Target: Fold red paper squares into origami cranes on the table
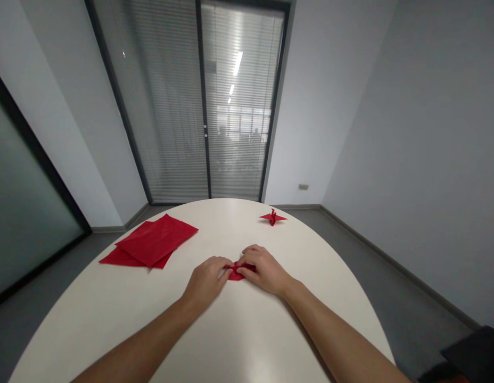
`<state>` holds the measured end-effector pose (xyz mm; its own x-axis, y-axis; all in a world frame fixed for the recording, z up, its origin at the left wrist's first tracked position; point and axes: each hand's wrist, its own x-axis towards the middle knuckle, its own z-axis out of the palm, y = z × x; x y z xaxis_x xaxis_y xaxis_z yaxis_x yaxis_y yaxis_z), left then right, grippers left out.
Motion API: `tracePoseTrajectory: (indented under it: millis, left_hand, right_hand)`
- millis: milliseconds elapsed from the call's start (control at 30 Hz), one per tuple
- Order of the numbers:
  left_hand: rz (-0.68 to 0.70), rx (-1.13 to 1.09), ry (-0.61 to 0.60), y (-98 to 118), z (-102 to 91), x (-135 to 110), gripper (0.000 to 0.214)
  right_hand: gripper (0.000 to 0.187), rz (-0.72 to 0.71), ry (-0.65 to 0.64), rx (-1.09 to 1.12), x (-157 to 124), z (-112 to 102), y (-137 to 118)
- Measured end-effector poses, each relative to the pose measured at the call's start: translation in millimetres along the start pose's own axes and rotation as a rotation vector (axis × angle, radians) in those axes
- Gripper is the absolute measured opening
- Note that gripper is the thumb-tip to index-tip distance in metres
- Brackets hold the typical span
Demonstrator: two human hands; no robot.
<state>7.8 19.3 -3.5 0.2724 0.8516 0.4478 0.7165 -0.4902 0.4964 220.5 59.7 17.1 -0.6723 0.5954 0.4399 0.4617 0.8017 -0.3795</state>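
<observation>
A small piece of folded red paper (236,275) lies on the white table in front of me, partly covered by my fingers. My left hand (209,279) pinches its left side between thumb and fingers. From the right, my right hand (263,268) grips the same paper, its thumb on the near part and its fingers curled over the far part. The exact fold is hidden under both hands. Farther back on the right stands a finished red paper crane (273,217) with its wings spread, apart from my hands.
Two or so large red paper sheets (157,240) overlap near the left edge of the round white table (227,330). A glass door with blinds (239,133) stands behind it. Something black (476,354) shows at the lower right, beyond the table edge.
</observation>
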Motion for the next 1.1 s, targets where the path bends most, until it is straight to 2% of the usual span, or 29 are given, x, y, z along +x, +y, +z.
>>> tracePoseTrajectory:
  millis: [133, 267, 467, 700, 833, 933, 1100]
  left_hand:
    - [-0.007, 0.004, -0.029, -0.3, 0.6, -0.1, 0.016]
    - [-0.034, -0.021, -0.055, -0.8, 1.0, 1.5, 0.017]
    - [-0.051, -0.073, -0.017, 0.3, 0.4, 2.8, 0.018]
    - [-0.073, -0.128, 0.046, 3.1, -2.5, 2.0, 0.013]
    - [-0.134, -0.270, 0.076, 1.1, -0.2, 3.6, 0.009]
    - [-0.178, -0.385, 0.099, -2.1, 3.5, 5.5, 0.008]
    - [-0.206, -0.415, 0.049, -1.3, 3.6, 5.2, 0.027]
  right_hand:
    - [0.008, -0.006, -0.009, 0.001, 0.1, 0.8, -0.5]
    - [0.010, 0.055, -0.013, -0.008, 0.2, 2.0, -2.9]
    - [0.045, 0.094, -0.025, -0.010, -0.7, 1.7, -6.0]
    - [0.041, 0.206, 0.031, 0.011, -0.6, -0.7, -6.0]
    - [0.044, 0.341, 0.105, 0.204, -1.4, 2.1, -2.9]
    - [0.050, 0.391, 0.202, 0.400, 0.5, 8.2, 0.1]
    - [0.057, 0.414, 0.278, 0.771, 5.0, 17.1, 2.3]
